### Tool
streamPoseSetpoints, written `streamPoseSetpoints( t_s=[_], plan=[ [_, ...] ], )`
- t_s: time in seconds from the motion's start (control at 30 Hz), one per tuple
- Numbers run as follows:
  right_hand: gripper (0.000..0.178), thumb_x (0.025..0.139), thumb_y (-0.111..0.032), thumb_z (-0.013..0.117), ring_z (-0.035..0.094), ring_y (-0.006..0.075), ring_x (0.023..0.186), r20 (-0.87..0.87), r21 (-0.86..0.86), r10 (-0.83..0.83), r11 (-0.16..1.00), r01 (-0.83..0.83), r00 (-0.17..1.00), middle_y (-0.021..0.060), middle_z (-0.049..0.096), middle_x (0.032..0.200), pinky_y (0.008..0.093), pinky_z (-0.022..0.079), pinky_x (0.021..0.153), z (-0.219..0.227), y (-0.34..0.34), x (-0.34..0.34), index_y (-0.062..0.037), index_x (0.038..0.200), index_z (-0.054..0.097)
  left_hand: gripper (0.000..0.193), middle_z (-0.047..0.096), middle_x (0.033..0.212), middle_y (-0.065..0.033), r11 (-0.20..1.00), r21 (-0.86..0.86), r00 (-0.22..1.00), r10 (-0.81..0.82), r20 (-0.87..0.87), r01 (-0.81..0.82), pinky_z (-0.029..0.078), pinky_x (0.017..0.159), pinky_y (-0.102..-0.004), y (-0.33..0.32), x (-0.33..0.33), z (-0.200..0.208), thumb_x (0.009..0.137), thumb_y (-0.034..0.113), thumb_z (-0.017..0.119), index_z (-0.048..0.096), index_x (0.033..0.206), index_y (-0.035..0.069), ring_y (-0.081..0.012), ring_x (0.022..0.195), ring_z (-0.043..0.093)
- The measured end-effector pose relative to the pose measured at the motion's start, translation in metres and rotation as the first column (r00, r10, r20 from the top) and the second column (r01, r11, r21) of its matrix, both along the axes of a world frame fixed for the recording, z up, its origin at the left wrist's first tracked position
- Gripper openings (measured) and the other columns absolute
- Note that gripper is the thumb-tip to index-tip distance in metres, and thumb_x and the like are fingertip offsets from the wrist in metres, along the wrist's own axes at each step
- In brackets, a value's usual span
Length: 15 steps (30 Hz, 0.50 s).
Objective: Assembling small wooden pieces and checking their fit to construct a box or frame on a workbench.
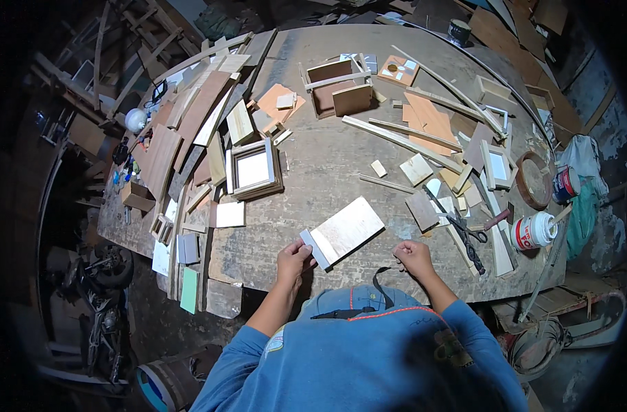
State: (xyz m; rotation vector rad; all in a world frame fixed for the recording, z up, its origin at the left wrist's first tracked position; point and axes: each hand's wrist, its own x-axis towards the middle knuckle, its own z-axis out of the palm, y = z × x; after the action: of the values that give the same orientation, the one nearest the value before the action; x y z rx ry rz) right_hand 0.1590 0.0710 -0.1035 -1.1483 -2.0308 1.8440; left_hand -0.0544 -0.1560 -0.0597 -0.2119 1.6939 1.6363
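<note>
My left hand [296,261] grips a narrow grey strip [316,250] by its near end, thumb on top. The strip lies against the short left end of a pale rectangular wooden board [348,232], which rests slantwise on the workbench; I cannot tell whether the two are joined. To the right of the board, my right hand [413,258] is closed with its fingertips pinched together just above the bench. Whatever it holds, if anything, is too small to make out.
The worn workbench [306,178] carries a small wooden frame box [337,89] at the back and stacked square frames [255,168] on the left. Scissors [464,230], a white glue tub [533,231] and wood strips [402,143] lie on the right. Boards [203,113] crowd the left edge.
</note>
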Motion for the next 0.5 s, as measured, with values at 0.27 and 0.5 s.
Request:
streamPoseSetpoints(
  t_s=[0.27, 0.5],
  plan=[
    [0.014, 0.079, -0.014, 0.067, 0.054, 0.0078, 0.047, 0.001, -0.012, 0.045, 0.999, -0.045, 0.999, 0.0013, 0.058, 0.06, 0.0237, 0.045, 0.041, 0.001, 0.003, -0.001, -0.0004, 0.08, 0.066, 0.029, 0.062, 0.094, -0.0059, 0.998, 0.052, 0.999, 0.047, -0.015, -0.046, 0.053, 0.067, -0.0233, 0.004, 0.008, 0.001, 0.087, 0.006, 0.059, 0.057, 0.114, -0.003, -0.0122, 0.078, 0.061],
    [0.014, 0.08, -0.014, 0.066, 0.055, 0.008, 0.048, -0.016, -0.052, 0.059, 0.997, -0.059, 0.998, 0.002, 0.059, 0.062, 0.0236, 0.047, 0.043, 0.002, 0.005, 0.0, 0.0, 0.082, 0.066, 0.029, 0.063, 0.093, -0.0049, 0.999, -0.013, 0.999, 0.036, -0.039, -0.037, 0.053, 0.065, -0.0231, 0.007, 0.007, 0.002, 0.086, 0.006, 0.06, 0.057, 0.114, -0.002, -0.0108, 0.075, 0.06]
  ],
)
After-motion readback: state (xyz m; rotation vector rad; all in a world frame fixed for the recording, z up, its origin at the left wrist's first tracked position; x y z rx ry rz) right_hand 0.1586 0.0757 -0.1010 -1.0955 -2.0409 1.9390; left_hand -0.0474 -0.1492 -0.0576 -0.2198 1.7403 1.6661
